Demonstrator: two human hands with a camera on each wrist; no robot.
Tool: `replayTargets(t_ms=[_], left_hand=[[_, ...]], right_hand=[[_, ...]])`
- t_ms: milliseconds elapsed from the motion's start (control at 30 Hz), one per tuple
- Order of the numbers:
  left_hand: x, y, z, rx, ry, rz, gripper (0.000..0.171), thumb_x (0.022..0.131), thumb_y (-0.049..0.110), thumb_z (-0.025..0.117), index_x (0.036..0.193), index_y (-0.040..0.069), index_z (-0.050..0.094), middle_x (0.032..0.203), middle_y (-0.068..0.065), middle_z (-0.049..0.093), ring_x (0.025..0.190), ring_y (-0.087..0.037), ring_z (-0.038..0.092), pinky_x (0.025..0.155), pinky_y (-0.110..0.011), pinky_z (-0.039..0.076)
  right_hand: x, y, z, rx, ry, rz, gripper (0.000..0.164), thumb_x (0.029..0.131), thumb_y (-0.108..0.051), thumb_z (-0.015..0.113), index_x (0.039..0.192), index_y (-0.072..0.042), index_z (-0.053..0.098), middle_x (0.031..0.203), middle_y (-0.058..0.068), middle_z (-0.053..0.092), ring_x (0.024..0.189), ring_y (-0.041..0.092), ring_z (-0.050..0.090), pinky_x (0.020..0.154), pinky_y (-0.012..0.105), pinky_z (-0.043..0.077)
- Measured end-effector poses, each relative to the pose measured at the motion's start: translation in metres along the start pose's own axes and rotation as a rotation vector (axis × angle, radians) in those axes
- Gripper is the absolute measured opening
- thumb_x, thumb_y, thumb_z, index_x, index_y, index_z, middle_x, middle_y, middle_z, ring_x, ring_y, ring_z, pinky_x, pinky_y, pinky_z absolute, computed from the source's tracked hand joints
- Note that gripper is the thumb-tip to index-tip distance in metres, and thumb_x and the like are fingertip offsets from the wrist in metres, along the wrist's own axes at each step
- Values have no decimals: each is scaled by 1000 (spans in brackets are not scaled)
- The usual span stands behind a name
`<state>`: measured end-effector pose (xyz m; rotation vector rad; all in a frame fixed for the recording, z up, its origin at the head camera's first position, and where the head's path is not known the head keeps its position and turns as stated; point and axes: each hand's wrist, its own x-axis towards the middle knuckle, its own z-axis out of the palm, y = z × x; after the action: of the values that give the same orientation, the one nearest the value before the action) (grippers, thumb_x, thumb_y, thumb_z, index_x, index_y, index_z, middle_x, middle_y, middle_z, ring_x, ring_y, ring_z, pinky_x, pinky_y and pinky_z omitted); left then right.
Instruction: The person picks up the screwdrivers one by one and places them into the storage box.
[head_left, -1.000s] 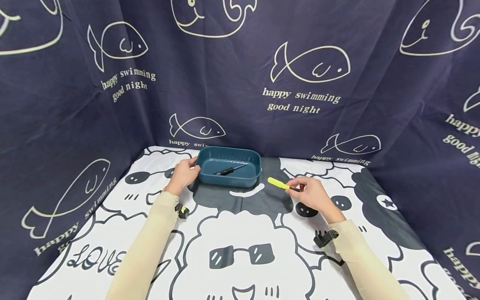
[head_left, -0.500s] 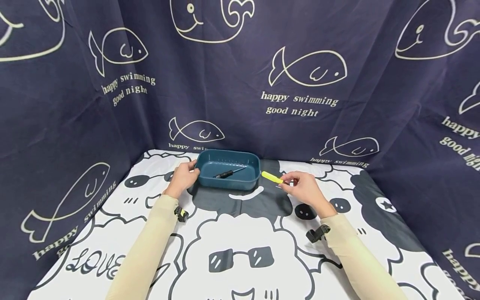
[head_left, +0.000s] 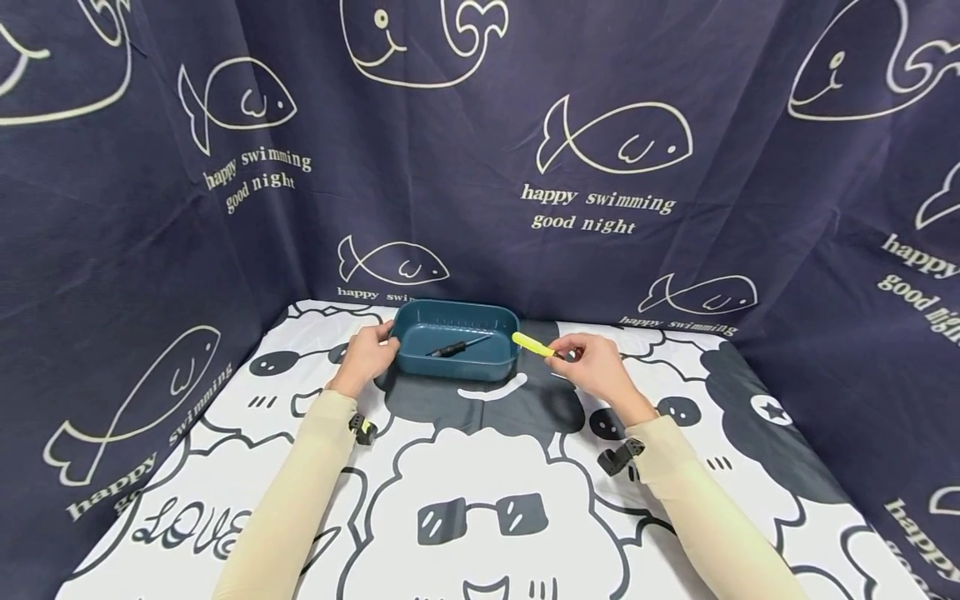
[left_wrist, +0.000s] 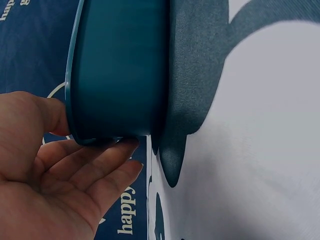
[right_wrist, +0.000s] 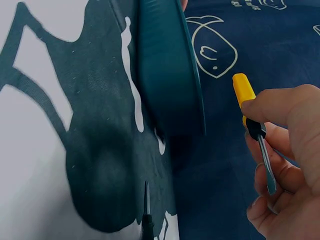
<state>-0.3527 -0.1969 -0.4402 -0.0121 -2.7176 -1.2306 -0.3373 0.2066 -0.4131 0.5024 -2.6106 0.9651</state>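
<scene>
In the head view, my left hand point(head_left: 363, 360) grips the left end of a teal plastic tub point(head_left: 457, 369). Its thumb point(left_wrist: 54, 116) is at the rim, and the fingers lie along the outer end wall. My right hand point(head_left: 596, 365) pinches a screwdriver point(head_left: 531, 343) with a yellow handle, just off the tub's right end. That handle's butt points left and overlaps the rim in the head view; the flat metal blade point(right_wrist: 266, 162) points back toward my palm. Inside the tub lies a screwdriver point(head_left: 450, 348) with a black handle.
A thin dark pointed tool point(right_wrist: 147, 217) shows low in the right wrist view, over the cloth. A white and grey cartoon-sheep cloth point(head_left: 495, 467) covers the table. Navy fish-print curtains point(head_left: 480, 167) stand behind and at both sides, close behind the tub.
My right hand has moved left with the yellow screwdriver, bringing the handle up to the tub's right rim. My left hand keeps its place on the tub; the head view has tilted slightly.
</scene>
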Motion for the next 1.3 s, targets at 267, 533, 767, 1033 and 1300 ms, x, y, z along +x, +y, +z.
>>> replayTargets(t_ms=[267, 533, 767, 1033, 1300], left_hand=[[-1, 0, 0, 3, 2, 10, 54, 100, 21, 52, 152, 5, 51, 143, -16, 61, 131, -33, 59, 111, -54, 43], [-1, -1, 0, -1, 0, 5, 54, 100, 21, 53, 152, 5, 51, 142, -16, 62, 129, -31, 60, 111, -53, 44], [0, 0, 0, -15, 1, 3, 55, 100, 21, 53, 152, 5, 51, 141, -17, 63, 131, -31, 59, 111, -53, 43], [-1, 2, 0, -20, 1, 6, 55, 100, 21, 53, 152, 4, 50, 142, -17, 62, 138, -32, 54, 115, -54, 40], [-1, 1, -1, -2, 4, 11, 54, 100, 21, 53, 152, 5, 51, 142, -17, 62, 136, -34, 55, 113, -54, 42]], right_hand=[[9, -8, 7, 14, -4, 9, 14, 82, -21, 85, 95, -18, 82, 80, -3, 71, 64, 17, 52, 56, 30, 40], [20, -18, 18, 50, -7, 22, 15, 81, -20, 85, 95, -17, 82, 80, 0, 70, 67, 20, 54, 59, 33, 42], [32, -28, 25, 55, -23, 2, 15, 82, -21, 85, 97, -17, 82, 84, 1, 73, 69, 19, 55, 62, 33, 44], [43, -37, 33, 41, -36, 3, 15, 84, -23, 84, 97, -17, 82, 86, 0, 75, 73, 20, 59, 63, 33, 47], [54, -44, 46, 28, -45, 4, 15, 84, -22, 82, 97, -15, 82, 89, 1, 77, 80, 19, 65, 69, 33, 51]])
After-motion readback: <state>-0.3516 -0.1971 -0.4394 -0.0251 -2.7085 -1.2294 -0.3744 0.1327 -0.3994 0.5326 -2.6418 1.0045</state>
